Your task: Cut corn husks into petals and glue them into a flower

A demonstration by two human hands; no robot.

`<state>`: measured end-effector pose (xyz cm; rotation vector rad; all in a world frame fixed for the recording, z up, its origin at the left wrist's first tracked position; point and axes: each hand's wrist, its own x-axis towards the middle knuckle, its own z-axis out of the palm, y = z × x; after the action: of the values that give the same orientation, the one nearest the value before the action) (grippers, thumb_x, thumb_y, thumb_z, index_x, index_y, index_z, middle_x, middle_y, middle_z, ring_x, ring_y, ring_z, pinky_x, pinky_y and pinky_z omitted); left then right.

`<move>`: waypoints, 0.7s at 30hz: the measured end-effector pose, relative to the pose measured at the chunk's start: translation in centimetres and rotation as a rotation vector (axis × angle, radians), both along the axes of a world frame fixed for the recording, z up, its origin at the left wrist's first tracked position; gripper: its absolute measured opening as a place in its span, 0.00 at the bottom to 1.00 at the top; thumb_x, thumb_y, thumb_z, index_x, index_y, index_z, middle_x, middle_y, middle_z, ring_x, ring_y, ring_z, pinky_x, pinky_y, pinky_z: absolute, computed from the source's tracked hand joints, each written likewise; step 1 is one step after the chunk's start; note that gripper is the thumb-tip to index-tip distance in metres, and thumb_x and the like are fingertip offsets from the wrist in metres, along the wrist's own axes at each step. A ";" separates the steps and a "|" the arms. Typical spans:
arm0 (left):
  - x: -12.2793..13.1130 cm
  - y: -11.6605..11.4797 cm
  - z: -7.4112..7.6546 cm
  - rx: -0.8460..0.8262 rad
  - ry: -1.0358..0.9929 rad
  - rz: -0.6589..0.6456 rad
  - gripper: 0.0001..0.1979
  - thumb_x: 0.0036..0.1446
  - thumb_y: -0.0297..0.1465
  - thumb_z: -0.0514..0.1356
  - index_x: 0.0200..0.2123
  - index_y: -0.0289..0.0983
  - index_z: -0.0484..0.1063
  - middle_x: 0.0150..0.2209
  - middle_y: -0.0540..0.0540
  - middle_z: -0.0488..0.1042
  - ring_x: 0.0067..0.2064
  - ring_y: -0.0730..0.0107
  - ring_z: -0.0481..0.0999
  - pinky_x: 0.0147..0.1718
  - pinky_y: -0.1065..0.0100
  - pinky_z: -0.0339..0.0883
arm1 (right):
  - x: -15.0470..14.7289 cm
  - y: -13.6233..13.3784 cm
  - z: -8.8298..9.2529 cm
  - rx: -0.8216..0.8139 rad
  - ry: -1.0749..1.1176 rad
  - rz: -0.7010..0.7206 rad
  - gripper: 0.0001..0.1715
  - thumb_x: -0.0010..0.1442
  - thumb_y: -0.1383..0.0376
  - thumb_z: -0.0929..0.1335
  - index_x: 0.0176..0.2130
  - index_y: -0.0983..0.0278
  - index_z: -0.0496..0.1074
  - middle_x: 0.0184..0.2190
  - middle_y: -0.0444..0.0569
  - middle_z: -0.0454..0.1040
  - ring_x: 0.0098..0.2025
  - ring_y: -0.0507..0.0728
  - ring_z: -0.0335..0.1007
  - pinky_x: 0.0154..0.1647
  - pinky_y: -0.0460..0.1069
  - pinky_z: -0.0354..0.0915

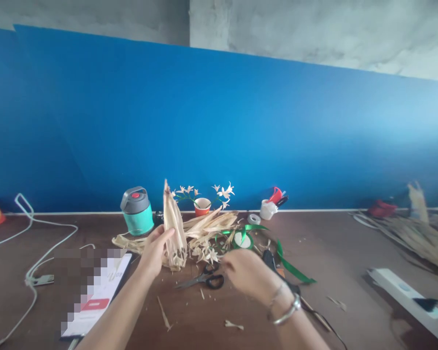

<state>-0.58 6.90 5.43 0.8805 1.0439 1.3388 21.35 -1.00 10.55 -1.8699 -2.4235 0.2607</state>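
Observation:
My left hand grips a dried corn husk, held upright with its pointed tip up. To the right, my right hand has its fingers curled together beside the black scissors; what is between its fingertips, if anything, is too small to tell. The scissors lie on the table between my hands. Behind them is a pile of husks with small husk flowers. A roll of green ribbon sits beyond my right hand, its loose end trailing right.
A teal container, a red cup with flower stems, a tape roll and a white cup stand along the blue partition. Left lies a clipboard; right are a power strip and dried stalks.

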 end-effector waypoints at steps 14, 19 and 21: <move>-0.9 0.0 2.0 0.052 -0.138 0.093 0.20 0.34 0.30 0.70 0.35 0.34 0.73 0.25 0.51 0.77 0.30 0.67 0.76 0.30 0.71 0.67 | -5.8 -1.0 -4.3 -0.046 -0.130 0.026 0.16 0.55 0.77 0.59 0.41 0.69 0.70 0.41 0.60 0.73 0.46 0.63 0.68 0.42 0.55 0.65; -0.6 0.0 2.0 0.036 -0.218 0.171 0.19 0.31 0.29 0.71 0.32 0.34 0.75 0.26 0.50 0.78 0.33 0.66 0.76 0.33 0.70 0.67 | -5.3 -1.3 -3.5 -0.087 -0.111 0.047 0.21 0.49 0.77 0.63 0.45 0.70 0.69 0.40 0.62 0.74 0.42 0.64 0.71 0.38 0.53 0.66; -0.4 -0.1 2.0 0.044 -0.236 0.174 0.19 0.31 0.29 0.70 0.33 0.34 0.75 0.28 0.49 0.78 0.33 0.67 0.76 0.33 0.70 0.67 | -4.3 -1.3 -3.1 -0.124 -0.009 0.151 0.20 0.47 0.75 0.64 0.42 0.69 0.71 0.38 0.59 0.75 0.39 0.62 0.72 0.35 0.50 0.65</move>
<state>-0.96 6.83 7.44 0.6559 0.9257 1.5747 17.06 -2.28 7.43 -1.7377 -2.6148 0.4207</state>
